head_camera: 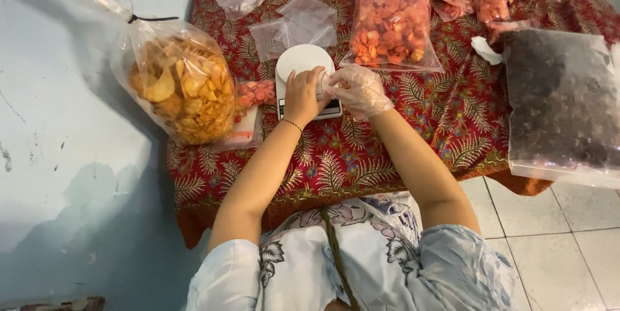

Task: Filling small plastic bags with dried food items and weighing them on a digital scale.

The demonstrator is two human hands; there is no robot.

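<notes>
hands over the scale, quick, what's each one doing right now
Left hand: bare, fingers curled, pinching a small clear plastic bag above the white scale.
Right hand: in a thin clear glove, closed on the same bag.

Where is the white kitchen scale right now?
In the head view, the white kitchen scale sits centre-left on the patterned cloth, under both hands, between the big bag of yellow chips and the orange-snack bag.

bare left hand (302,94), right hand (359,91) (gloved), touching
</notes>
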